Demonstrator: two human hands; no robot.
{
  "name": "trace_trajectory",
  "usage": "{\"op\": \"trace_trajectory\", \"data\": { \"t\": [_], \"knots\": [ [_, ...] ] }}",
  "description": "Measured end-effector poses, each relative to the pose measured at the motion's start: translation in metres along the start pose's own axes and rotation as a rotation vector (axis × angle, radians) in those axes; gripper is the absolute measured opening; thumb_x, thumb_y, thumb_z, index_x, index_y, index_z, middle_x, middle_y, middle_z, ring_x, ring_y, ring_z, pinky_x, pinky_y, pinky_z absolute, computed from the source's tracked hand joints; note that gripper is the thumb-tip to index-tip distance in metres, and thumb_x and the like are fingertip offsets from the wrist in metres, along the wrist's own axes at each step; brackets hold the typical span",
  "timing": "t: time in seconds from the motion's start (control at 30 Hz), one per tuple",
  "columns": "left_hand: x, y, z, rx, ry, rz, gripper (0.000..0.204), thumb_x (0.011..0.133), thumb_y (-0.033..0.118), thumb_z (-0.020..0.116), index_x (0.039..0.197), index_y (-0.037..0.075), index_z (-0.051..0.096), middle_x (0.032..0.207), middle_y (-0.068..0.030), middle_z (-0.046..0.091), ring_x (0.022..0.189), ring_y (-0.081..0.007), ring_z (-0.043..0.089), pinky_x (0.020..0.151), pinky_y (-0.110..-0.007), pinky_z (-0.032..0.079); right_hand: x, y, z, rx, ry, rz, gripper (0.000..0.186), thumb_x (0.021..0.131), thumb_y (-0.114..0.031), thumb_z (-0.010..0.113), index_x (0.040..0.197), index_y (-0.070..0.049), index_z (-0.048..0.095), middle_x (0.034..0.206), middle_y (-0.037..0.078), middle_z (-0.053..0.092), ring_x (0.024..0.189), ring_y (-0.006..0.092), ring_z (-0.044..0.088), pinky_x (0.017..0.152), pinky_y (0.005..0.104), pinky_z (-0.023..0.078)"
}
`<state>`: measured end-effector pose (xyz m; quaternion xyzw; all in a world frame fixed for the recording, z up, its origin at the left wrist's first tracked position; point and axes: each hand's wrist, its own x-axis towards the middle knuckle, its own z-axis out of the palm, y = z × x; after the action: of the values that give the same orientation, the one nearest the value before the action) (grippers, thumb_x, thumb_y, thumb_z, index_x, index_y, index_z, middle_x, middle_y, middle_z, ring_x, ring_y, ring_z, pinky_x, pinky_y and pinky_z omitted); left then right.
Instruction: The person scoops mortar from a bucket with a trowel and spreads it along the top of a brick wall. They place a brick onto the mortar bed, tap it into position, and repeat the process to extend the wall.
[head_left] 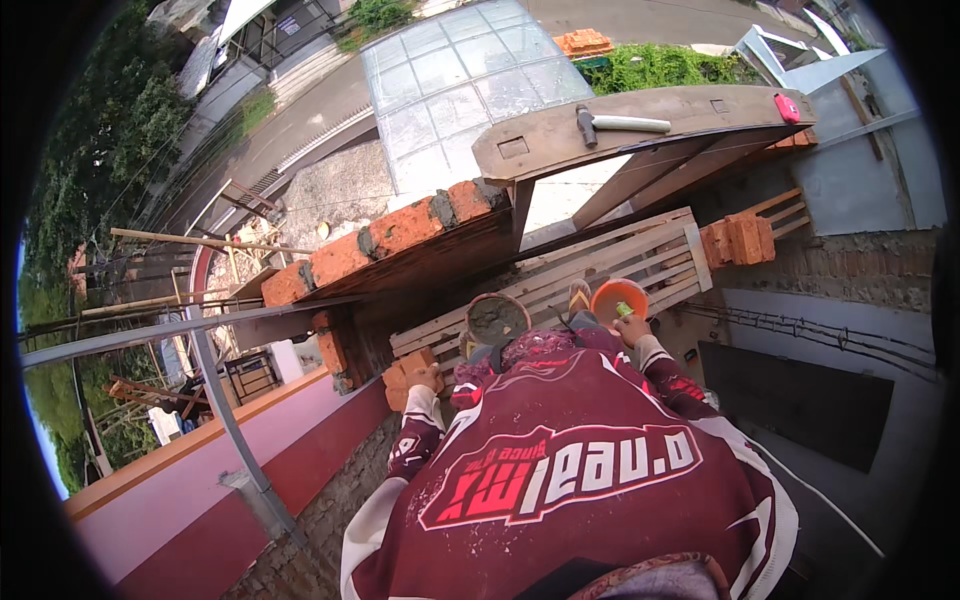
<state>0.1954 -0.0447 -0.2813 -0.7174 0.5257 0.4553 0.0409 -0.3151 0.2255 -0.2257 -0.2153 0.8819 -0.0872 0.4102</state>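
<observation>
My left hand (428,378) is closed against the edge of a small stack of red bricks (402,383) at the left end of the plank platform. Its fingertips are partly hidden. My right hand (631,330) grips a small light-green object (624,309) at the near rim of an orange bucket (608,291); its exact kind is too small to make out. Left of that bucket stands a round tub of grey mortar (496,319). Beyond it runs a course of bricks (405,227) with grey mortar in the joints.
A hammer (620,124) and a pink-red tool (787,108) lie on a wooden frame (690,110). More bricks (738,240) sit at the right end of the slatted platform (660,250). A metal pole (225,405) stands left; cables (800,325) run along the right wall.
</observation>
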Motion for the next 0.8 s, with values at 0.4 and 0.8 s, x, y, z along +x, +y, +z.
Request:
{"op": "trace_trajectory", "data": {
  "t": [0.4, 0.8],
  "knots": [
    [-0.135, 0.048, 0.053, -0.329, -0.073, 0.123, 0.07, 0.094, 0.063, 0.052, 0.126, 0.001, 0.064, 0.116, -0.0187, 0.068, 0.116, -0.0317, 0.061, 0.101, -0.037, 0.044, 0.057, -0.093, -0.063, -0.309, -0.107, -0.269, 0.044, 0.09, -0.04, 0.063, 0.118, -0.007, 0.071, 0.116, 0.02, 0.07, 0.112, 0.0374, 0.065, 0.098, 0.0424, 0.049],
    [-0.206, -0.018, 0.051, 0.023, -0.232, 0.373, 0.059, 0.099, 0.04, 0.054, 0.144, 0.002, 0.047, 0.14, -0.0241, 0.055, 0.127, -0.0399, 0.054, 0.107, -0.039, 0.043, 0.075, -0.129, -0.06, -0.3, -0.188, -0.417, 0.05, 0.089, -0.037, 0.063, 0.122, 0.001, 0.067, 0.123, 0.023, 0.066, 0.116, 0.0378, 0.063, 0.101, 0.0424, 0.048]
  ]
}}
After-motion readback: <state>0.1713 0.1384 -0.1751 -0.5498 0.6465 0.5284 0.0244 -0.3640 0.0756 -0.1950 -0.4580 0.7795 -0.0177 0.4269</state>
